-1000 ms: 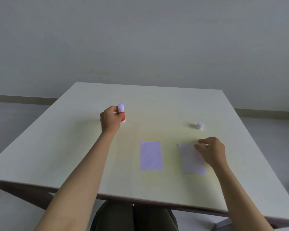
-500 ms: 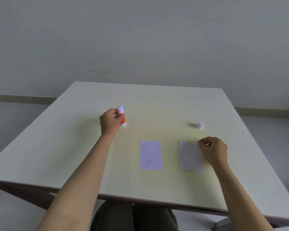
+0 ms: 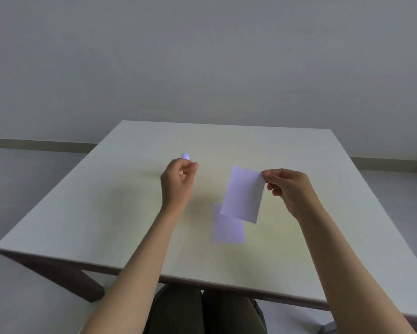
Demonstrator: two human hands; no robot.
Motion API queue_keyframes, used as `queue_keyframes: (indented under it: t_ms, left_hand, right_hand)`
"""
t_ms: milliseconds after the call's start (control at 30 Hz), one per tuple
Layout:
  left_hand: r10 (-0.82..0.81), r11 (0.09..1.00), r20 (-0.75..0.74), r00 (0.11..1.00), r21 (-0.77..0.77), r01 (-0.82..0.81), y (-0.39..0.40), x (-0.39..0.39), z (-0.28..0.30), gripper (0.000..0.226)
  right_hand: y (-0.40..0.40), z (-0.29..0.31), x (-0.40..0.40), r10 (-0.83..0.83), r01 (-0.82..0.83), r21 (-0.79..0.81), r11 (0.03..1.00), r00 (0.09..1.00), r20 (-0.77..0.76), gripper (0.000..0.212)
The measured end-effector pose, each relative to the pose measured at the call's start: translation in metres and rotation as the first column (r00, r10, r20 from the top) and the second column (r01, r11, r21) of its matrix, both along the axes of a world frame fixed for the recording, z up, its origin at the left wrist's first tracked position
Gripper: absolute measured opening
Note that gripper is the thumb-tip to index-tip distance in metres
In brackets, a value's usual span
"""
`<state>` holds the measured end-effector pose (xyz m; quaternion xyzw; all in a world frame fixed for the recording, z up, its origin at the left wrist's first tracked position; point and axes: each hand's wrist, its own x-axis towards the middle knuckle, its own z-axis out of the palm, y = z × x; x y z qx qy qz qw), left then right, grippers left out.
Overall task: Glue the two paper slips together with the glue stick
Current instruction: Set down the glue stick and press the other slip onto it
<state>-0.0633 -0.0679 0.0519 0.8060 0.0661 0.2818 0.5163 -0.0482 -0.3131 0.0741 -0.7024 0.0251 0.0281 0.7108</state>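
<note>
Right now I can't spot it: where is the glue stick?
In the head view, left of centre: the glue stick pokes up behind the left hand, which hides its body.

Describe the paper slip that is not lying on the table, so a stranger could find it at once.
Start at the pale table and find the right hand raised above its middle. Its fingers pinch the top right corner of a white slip that hangs tilted in the air. The other slip lies flat on the table below it, partly covered from view.
</note>
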Motion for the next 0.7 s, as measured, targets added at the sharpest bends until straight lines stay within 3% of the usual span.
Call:
queue_keyframes:
  t_ms: [67, 133, 267, 500, 700]
  left_hand:
    - [-0.211, 0.974, -0.16, 0.964, -0.124, 0.192, -0.011, -0.012, 0.003, 0.017]
    - [-0.329, 0.936, -0.263, 0.907, -0.218, 0.276, -0.016, -0.019, 0.002, 0.017]
    - [-0.314, 0.922, -0.278, 0.908, -0.315, 0.223, -0.011, -0.026, -0.004, 0.015]
    - [-0.252, 0.886, -0.376, 0.891, -0.461, 0.056, -0.014, -0.034, -0.014, 0.012]
    - [-0.29, 0.875, -0.451, 0.844, -0.483, 0.043, -0.015, -0.035, -0.024, 0.006]
  right_hand:
    - [0.015, 0.0, 0.001, 0.039, -0.038, 0.042, 0.998, 0.999, -0.03, 0.011]
    - [0.028, -0.001, 0.002, 0.071, -0.067, 0.065, 0.996, 0.995, -0.073, 0.013]
    - [0.04, -0.006, -0.001, 0.114, -0.092, 0.144, 0.985, 0.982, -0.15, 0.015]
    - [0.048, -0.026, -0.028, 0.167, -0.18, -0.079, 0.981, 0.976, -0.142, 0.013]
    - [0.045, -0.038, -0.025, 0.062, -0.095, -0.229, 0.969, 0.987, -0.149, 0.013]
